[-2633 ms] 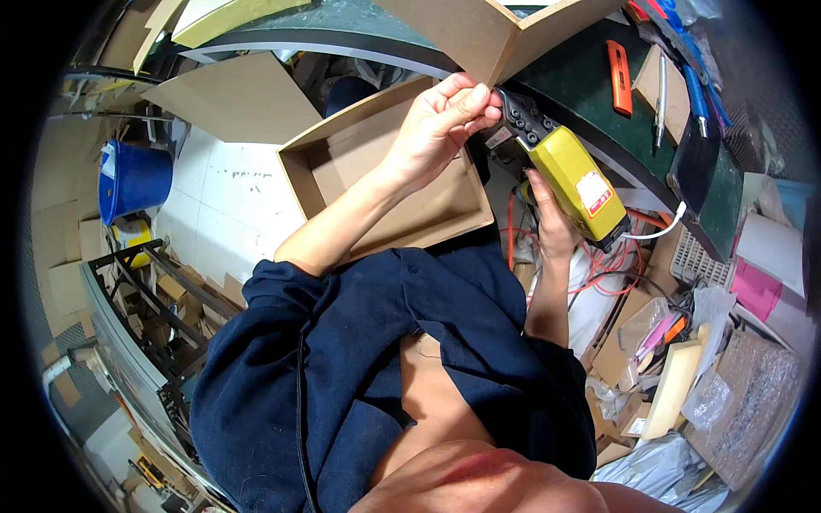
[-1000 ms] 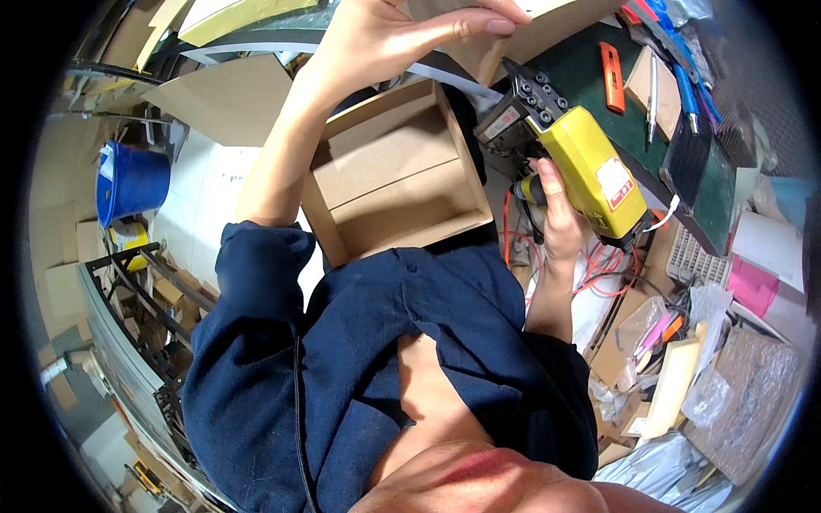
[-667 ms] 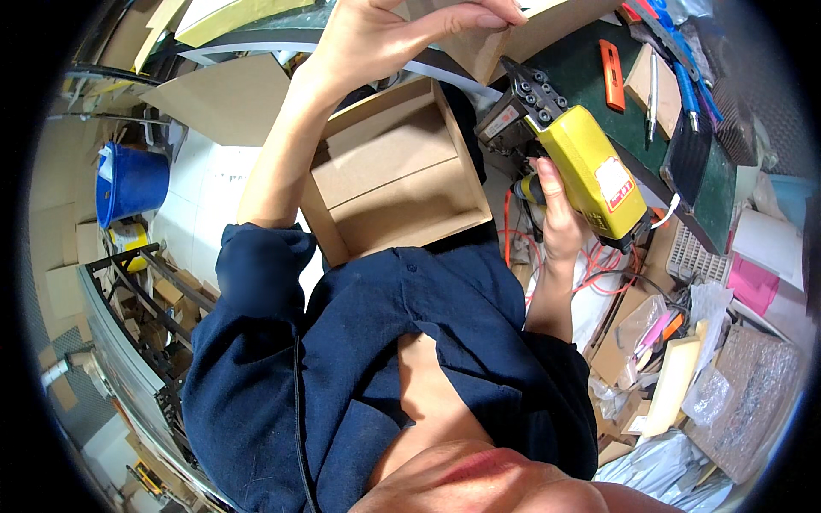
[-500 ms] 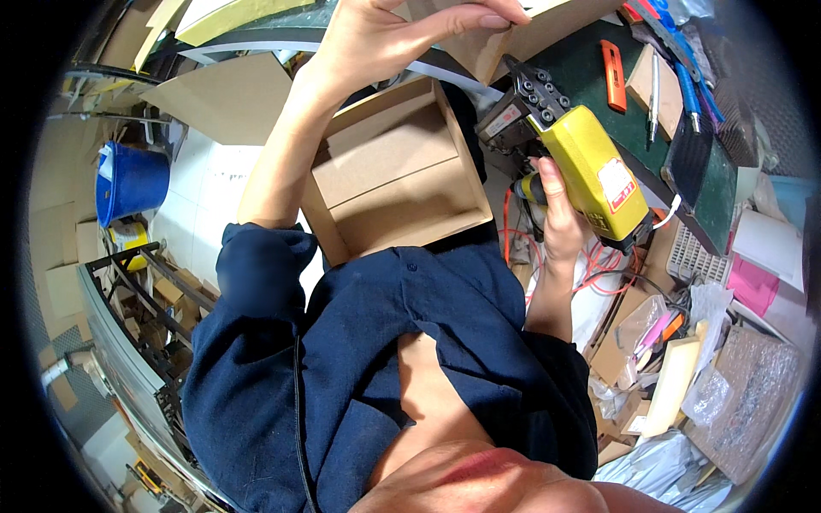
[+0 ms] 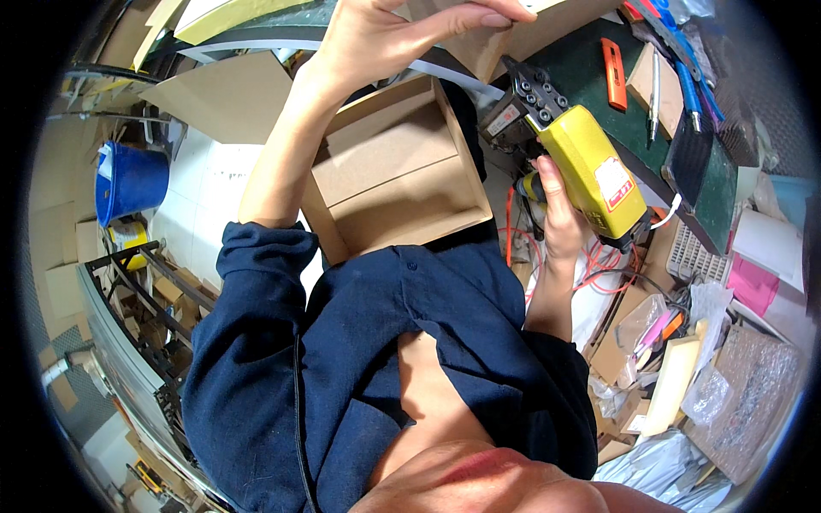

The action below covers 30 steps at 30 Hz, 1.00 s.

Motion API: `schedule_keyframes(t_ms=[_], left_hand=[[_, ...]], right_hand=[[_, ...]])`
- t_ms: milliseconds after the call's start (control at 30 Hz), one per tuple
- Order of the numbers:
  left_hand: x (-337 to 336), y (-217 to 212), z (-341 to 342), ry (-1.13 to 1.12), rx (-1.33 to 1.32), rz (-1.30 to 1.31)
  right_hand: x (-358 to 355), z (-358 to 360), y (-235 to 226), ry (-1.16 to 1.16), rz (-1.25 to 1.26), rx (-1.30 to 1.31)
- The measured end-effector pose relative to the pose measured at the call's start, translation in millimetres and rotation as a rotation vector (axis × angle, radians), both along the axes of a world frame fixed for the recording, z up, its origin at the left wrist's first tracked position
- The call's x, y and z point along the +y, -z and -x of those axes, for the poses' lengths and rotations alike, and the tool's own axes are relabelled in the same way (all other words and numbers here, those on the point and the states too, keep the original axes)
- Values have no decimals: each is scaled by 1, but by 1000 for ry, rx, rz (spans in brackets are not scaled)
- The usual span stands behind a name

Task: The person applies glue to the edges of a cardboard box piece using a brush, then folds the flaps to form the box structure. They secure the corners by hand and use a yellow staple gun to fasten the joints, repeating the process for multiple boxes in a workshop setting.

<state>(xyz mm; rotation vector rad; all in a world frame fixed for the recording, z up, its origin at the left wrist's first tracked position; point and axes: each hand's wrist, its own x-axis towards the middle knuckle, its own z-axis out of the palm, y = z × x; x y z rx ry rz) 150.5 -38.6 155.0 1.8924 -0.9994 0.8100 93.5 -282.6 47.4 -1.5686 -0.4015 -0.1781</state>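
My left hand [image 5: 385,38] reaches to the top of the view, its thumb and fingers closed over the edge of a brown box [image 5: 547,38] that is partly cut off there. In my right hand [image 5: 560,205] is a yellow staple gun [image 5: 590,167], my fingers wrapped round its grip. Its black screwed head points up and left, close to the box's lower corner; I cannot tell whether they touch. A second open brown box [image 5: 342,224] rests on my lap, below my left forearm.
On the dark green table [image 5: 590,73] lie an orange cutter [image 5: 613,75], a wood block [image 5: 646,85], pens and a black phone [image 5: 697,158] with a white cable. Red hoses [image 5: 599,265] hang at the right. A blue bucket [image 5: 137,181] and a metal frame stand left; boards and packaging fill the right.
The staple gun's head has shifted very slightly. My left hand keeps its hold on the box edge, and the box on my lap stays put.
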Motion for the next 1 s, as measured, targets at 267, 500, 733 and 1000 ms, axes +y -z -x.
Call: schedule_keyframes(t_ms=[267, 500, 733, 1000], left_hand=[[1, 7, 3, 19, 100, 61], [-1, 6, 5, -1, 134, 71], [-2, 5, 4, -1, 103, 70], [0, 4, 2, -3, 60, 41]], right_hand=[[1, 2, -3, -28, -47, 9], [-2, 3, 0, -64, -26, 54], [-1, 1, -1, -54, -13, 52], [1, 2, 0, -50, -56, 118]])
